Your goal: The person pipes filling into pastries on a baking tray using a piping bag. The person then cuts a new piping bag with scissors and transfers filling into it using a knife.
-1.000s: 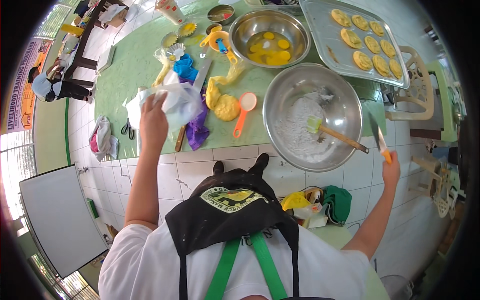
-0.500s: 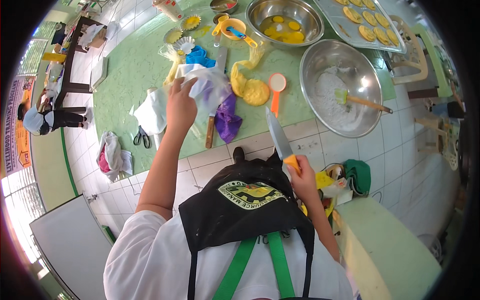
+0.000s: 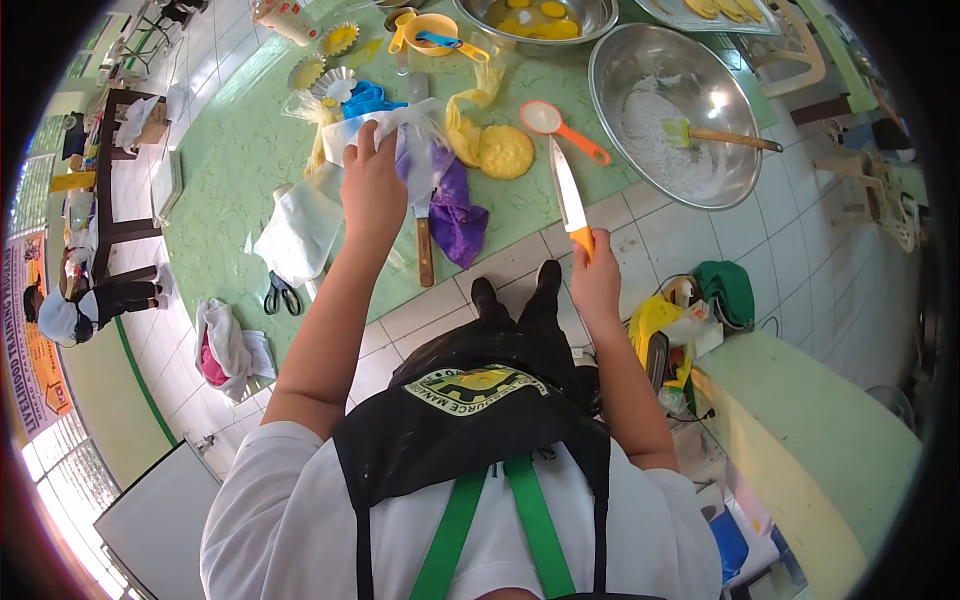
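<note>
My right hand grips a kitchen knife by its orange handle, blade pointing away from me. The knife tip is beside an orange measuring scoop with white contents. My left hand lies over a translucent plastic sheet, its fingers stretched and slightly apart; the thumb's contact is hidden. Beneath and beside the sheet are a purple cloth-like piece, a blue one and a long spatula with a wooden handle. Yellow dough sits to their right, next to yellowish plastic wrap.
At right stands a steel bowl with white powder and a spatula; behind it, another bowl with eggs and a tray of pastries. Fluted tins, measuring cups, black scissors and white plastic lie left.
The orange scoop has turned so its handle points right. My right hand and knife have moved slightly forward. The plastic sheet under my left hand has come down flatter.
</note>
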A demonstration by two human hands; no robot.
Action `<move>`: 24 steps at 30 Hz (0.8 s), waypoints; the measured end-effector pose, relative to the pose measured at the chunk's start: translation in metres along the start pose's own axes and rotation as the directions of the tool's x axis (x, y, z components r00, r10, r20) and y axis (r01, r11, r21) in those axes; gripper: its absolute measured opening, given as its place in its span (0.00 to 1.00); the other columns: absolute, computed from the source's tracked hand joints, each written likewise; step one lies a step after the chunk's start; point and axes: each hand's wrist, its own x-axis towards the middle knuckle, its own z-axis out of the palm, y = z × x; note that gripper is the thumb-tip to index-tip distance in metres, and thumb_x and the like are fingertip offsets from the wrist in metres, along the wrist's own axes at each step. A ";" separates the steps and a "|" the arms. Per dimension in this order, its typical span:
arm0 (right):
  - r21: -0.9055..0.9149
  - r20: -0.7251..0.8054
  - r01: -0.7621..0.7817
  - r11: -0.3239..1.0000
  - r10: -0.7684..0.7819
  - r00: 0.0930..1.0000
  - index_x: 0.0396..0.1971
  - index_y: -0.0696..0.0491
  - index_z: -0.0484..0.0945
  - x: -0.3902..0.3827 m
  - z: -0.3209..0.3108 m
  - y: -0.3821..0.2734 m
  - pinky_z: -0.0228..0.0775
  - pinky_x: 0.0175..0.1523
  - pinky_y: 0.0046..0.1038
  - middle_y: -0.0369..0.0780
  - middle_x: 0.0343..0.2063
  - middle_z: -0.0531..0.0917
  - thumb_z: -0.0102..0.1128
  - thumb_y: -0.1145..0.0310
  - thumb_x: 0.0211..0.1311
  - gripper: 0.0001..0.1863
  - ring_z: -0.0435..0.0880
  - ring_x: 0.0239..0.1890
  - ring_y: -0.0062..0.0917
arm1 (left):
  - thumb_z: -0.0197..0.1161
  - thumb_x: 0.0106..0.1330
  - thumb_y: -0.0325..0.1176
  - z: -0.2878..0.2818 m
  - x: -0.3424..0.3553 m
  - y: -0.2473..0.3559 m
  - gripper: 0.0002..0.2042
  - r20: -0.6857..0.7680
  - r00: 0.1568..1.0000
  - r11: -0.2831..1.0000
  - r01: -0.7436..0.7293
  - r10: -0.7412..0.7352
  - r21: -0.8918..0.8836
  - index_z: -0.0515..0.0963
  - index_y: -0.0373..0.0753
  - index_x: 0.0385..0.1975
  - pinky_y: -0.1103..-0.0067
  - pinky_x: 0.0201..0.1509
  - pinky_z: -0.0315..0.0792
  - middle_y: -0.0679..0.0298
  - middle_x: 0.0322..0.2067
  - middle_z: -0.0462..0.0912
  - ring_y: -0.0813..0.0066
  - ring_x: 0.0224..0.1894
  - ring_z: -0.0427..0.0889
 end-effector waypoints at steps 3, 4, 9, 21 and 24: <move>-0.021 0.053 -0.027 0.999 0.028 0.998 0.46 0.55 0.66 0.008 0.001 -0.009 0.68 0.42 0.48 0.54 0.35 0.80 0.51 0.68 0.64 0.13 0.77 0.40 0.55 | 0.52 0.53 0.18 0.006 0.002 0.001 0.24 -0.020 1.000 1.000 -0.002 0.002 0.020 0.75 0.40 0.52 0.66 0.47 0.75 0.61 0.57 0.67 0.54 0.50 0.71; -0.006 0.091 -0.045 0.999 0.045 0.995 0.46 0.55 0.65 0.010 0.002 -0.012 0.68 0.43 0.48 0.54 0.35 0.80 0.51 0.68 0.64 0.13 0.77 0.40 0.55 | 0.52 0.52 0.18 0.007 0.001 0.001 0.24 -0.033 0.999 1.000 -0.003 0.004 0.013 0.74 0.39 0.52 0.66 0.46 0.74 0.61 0.57 0.67 0.54 0.50 0.71; 0.038 0.165 -0.041 0.998 0.035 0.986 0.45 0.55 0.65 0.015 0.017 -0.025 0.68 0.43 0.49 0.55 0.35 0.80 0.52 0.66 0.64 0.13 0.77 0.41 0.54 | 0.51 0.50 0.18 0.006 -0.001 0.008 0.26 0.002 1.000 0.999 0.023 -0.023 -0.026 0.74 0.40 0.53 0.65 0.48 0.74 0.59 0.57 0.66 0.52 0.50 0.71; 0.234 0.387 -0.179 0.956 0.078 0.919 0.43 0.58 0.66 0.026 0.054 -0.017 0.70 0.42 0.43 0.53 0.34 0.80 0.52 0.62 0.65 0.15 0.79 0.38 0.49 | 0.51 0.46 0.19 0.008 -0.003 0.018 0.33 0.103 0.992 0.978 0.088 -0.070 -0.188 0.67 0.42 0.60 0.64 0.56 0.70 0.53 0.61 0.60 0.47 0.58 0.67; 0.407 0.514 -0.339 0.848 0.094 0.852 0.40 0.55 0.66 0.027 0.045 -0.032 0.65 0.25 0.31 0.42 0.23 0.76 0.52 0.64 0.66 0.11 0.74 0.21 0.31 | 0.52 0.45 0.19 0.008 -0.004 0.020 0.35 0.125 0.990 0.973 0.097 -0.072 -0.210 0.66 0.43 0.61 0.64 0.54 0.72 0.54 0.62 0.60 0.48 0.58 0.67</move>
